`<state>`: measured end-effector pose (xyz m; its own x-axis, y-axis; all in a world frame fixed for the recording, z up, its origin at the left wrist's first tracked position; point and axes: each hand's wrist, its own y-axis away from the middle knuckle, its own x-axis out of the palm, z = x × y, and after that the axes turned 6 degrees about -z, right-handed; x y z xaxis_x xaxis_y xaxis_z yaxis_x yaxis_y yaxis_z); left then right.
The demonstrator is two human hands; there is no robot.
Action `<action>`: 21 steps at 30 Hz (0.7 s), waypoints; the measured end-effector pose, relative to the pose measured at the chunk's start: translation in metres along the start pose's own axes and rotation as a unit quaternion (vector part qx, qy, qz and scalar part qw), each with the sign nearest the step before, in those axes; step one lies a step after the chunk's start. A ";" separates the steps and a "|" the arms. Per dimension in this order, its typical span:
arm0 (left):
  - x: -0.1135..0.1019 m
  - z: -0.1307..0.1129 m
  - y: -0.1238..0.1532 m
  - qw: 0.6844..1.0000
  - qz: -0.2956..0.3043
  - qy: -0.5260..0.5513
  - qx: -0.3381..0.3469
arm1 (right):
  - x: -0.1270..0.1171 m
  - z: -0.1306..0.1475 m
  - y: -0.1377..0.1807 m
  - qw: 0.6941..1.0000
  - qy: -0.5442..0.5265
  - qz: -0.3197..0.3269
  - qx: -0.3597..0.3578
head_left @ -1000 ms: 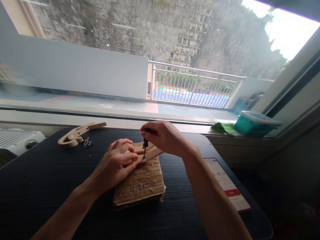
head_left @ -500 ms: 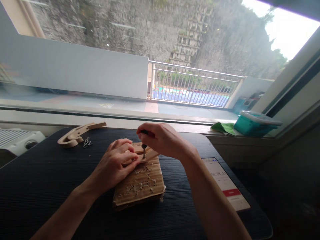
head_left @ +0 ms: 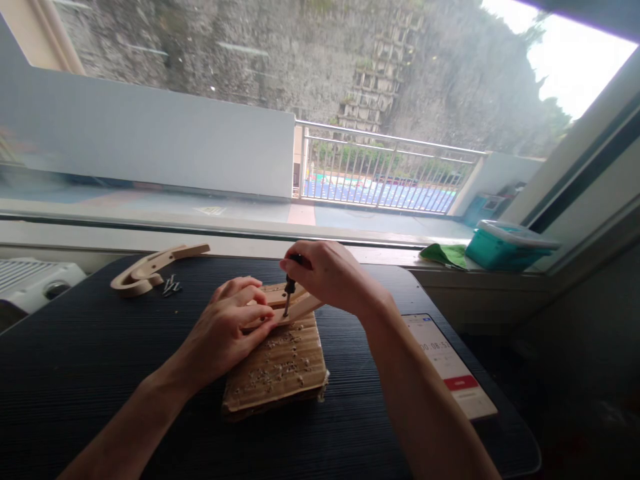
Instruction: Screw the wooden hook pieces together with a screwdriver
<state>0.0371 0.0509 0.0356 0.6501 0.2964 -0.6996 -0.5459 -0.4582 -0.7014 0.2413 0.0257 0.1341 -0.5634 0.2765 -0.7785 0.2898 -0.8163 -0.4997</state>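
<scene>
On corrugated cardboard (head_left: pixel 277 367) toward the tabletop (head_left: pixel 125 353)'s far edge, the wooden piece (head_left: pixel 301 309) lies beneath the left hand (head_left: pixel 231 325), half-curled fingers holding it; the right hand (head_left: pixel 333 277), above, grasps a screwdriver (head_left: pixel 290 287).

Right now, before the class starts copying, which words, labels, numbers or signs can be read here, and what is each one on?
"08:5", on the phone: leading digits partly hidden, last digit too blurred.
Red button on its screen: label too blurred.
Other small screen text: too small.
Triangular floor mark outside: any wording too blurred.
No other text is legible.
</scene>
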 end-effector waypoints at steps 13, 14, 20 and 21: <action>0.001 0.001 0.000 1.000 -0.006 0.008 0.000 | -0.001 0.003 0.000 0.999 -0.026 0.021 -0.037; 0.001 0.001 0.000 1.000 -0.005 0.008 0.000 | -0.001 0.001 0.000 0.999 -0.020 0.014 -0.031; 0.000 0.000 -0.001 1.000 -0.004 0.004 0.001 | -0.001 0.000 0.000 1.000 0.003 0.001 0.002; 0.000 0.000 -0.001 1.000 -0.003 0.004 0.001 | -0.001 0.000 0.000 1.000 0.010 0.003 0.004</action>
<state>0.0377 0.0511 0.0360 0.6582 0.2925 -0.6936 -0.5429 -0.4539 -0.7066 0.2418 0.0251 0.1352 -0.5466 0.2806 -0.7890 0.2868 -0.8225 -0.4912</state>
